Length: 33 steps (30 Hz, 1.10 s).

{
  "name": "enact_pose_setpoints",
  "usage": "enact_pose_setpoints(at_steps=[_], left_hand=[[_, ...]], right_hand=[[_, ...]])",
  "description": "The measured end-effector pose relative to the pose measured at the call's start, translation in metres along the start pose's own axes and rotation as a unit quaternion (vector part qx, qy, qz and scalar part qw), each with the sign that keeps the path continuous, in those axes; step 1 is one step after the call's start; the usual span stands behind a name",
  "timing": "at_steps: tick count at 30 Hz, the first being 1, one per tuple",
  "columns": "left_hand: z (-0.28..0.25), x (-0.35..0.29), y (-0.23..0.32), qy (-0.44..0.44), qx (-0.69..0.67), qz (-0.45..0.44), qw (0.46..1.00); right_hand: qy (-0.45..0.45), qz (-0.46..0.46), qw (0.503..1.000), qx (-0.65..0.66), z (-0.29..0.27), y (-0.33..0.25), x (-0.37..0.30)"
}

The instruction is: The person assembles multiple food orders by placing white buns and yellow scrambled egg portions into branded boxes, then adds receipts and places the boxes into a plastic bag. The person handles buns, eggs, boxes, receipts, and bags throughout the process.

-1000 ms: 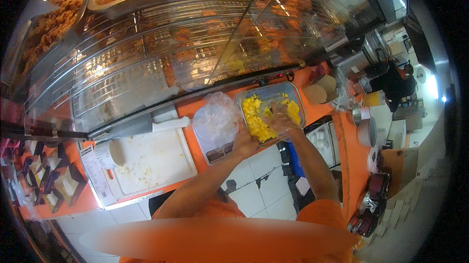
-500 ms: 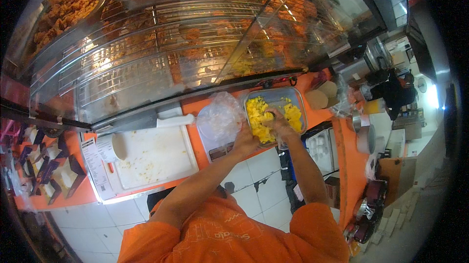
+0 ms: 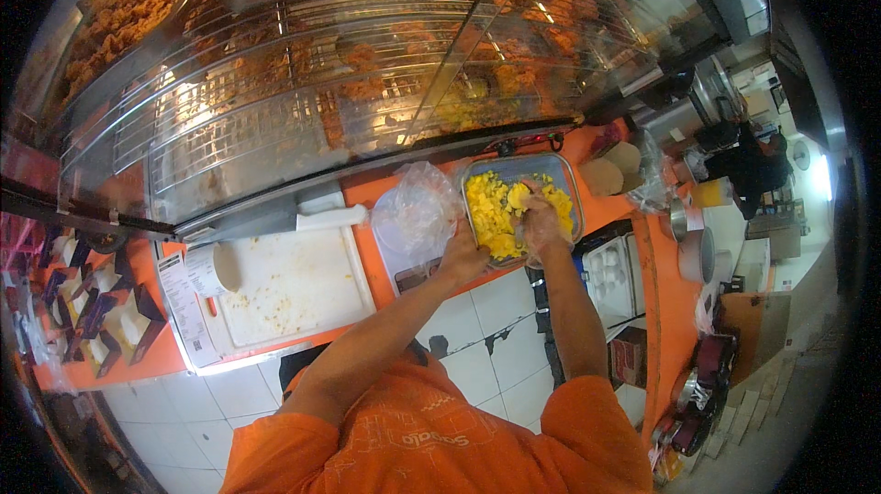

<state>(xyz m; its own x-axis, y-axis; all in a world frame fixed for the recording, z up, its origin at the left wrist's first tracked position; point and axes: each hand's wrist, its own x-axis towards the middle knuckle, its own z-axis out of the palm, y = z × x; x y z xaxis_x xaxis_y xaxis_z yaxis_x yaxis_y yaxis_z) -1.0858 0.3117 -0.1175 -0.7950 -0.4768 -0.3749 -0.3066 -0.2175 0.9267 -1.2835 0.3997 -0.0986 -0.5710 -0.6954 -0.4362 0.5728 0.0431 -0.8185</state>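
Note:
Yellow food pieces [image 3: 491, 211], with small green bits among them, lie in a rectangular see-through container [image 3: 576, 184] at the middle of the counter. My right hand [image 3: 545, 220] is inside it, fingers curled around some of these pieces. Left of the container, a clear plastic bag [image 3: 424, 207] sits loosely on a pale kitchen scale [image 3: 389, 253]. At the bag's right edge, beside the container's near left corner, my left hand [image 3: 464, 255] is closed on the plastic.
A white cutting board [image 3: 294, 297] with crumbs lies left, with a white-handled knife [image 3: 330, 218] at its far edge and a white cup [image 3: 213, 270]. Behind rises a glass display case [image 3: 266, 163] with wire racks. Cardboard discs [image 3: 603, 175] and metal pots [image 3: 695, 252] stand right.
My right hand has shifted slightly right within the container, and the yellow pieces in its fingers show more plainly. My left hand stays by the bag. The whole view has shifted a little.

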Motion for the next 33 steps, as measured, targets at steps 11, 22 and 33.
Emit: enact_pose_setpoints(at_steps=[11, 22, 33], left_hand=[[-0.001, 0.003, -0.001, -0.015, 0.006, 0.006, 1.0], [0.017, 0.019, -0.021, -0.026, 0.055, 0.049, 0.997], [-0.032, 0.021, 0.015, -0.157, -0.034, -0.075, 0.984]], right_hand=[[0.067, 0.005, 0.985, -0.162, 0.008, -0.007, -0.006], [-0.002, -0.105, 0.939, -0.326, -0.014, 0.014, 0.026], [0.088, 0.084, 0.983, -0.137, -0.033, 0.004, 0.021]])
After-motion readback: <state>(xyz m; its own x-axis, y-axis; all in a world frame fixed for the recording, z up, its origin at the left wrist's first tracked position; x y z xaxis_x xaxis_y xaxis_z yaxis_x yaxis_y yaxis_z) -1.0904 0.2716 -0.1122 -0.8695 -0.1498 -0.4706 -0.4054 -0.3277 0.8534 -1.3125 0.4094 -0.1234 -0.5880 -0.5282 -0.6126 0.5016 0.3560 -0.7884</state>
